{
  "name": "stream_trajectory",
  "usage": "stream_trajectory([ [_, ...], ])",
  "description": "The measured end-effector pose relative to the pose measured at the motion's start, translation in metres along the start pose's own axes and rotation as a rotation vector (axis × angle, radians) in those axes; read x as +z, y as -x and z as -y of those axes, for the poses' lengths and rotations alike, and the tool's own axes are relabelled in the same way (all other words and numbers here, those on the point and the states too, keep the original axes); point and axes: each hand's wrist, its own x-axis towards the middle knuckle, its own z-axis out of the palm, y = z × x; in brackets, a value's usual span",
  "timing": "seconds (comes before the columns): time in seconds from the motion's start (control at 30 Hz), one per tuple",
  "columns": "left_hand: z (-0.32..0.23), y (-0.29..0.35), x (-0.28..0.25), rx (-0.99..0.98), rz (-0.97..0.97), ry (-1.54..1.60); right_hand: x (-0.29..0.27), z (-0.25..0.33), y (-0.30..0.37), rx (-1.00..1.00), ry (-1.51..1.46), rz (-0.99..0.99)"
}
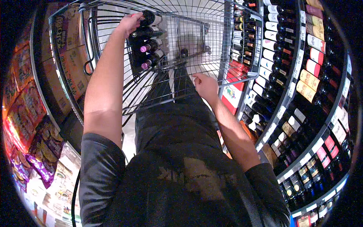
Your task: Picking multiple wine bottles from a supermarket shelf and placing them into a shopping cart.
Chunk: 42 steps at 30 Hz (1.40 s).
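A wire shopping cart [211, 45] stands in front of me, with several dark wine bottles lying side by side in its left part. My left hand [130, 25] reaches over the basket, its fingers closed at the end of the farthest wine bottle [148, 17]. Closer to me are a bottle with a dark neck [145, 34] and two with pink-topped necks [149, 62]. By the cart's near edge, my right hand [206, 87] is loosely curled with nothing visible in it. Whether it touches the wire is unclear.
Tall shelves of wine bottles [270, 56] curve along the right, with price strips on their edges. Red and white boxes [232, 89] sit low beside the cart. Brown cartons [70, 68] are stacked on the left, and shiny snack bags [28, 113] hang nearer.
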Motion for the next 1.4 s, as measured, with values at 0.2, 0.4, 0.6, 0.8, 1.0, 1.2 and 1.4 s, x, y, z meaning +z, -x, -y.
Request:
stream_trajectory([
  [0.2,0.007,0.02,-0.004,0.168,-0.104,-0.08,-0.004,0.002,0.002,0.046,0.03,0.035],
  [0.4,0.024,0.117,0.013,0.198,-0.36,-0.225,0.002,-0.006,0.004,0.051,0.001,-0.005],
  [0.6,0.094,0.191,0.072,0.241,-0.086,-0.375,0.005,-0.019,0.005,0.009,-0.004,-0.004],
  [0.8,0.136,0.219,0.09,0.362,-0.259,-0.721,0.015,-0.034,0.006,-0.149,-0.167,-0.084],
  [1.0,0.152,0.198,0.108,0.292,-0.172,-0.902,-0.009,-0.042,0.025,-0.51,-0.37,-0.257],
  [1.2,0.159,0.206,0.126,0.297,-0.195,-0.863,-0.052,-0.097,0.046,-0.492,-0.275,-0.129],
  [1.4,0.122,0.194,0.174,0.203,-0.39,-0.867,-0.115,-0.17,0.082,-0.309,-0.368,-0.276],
])
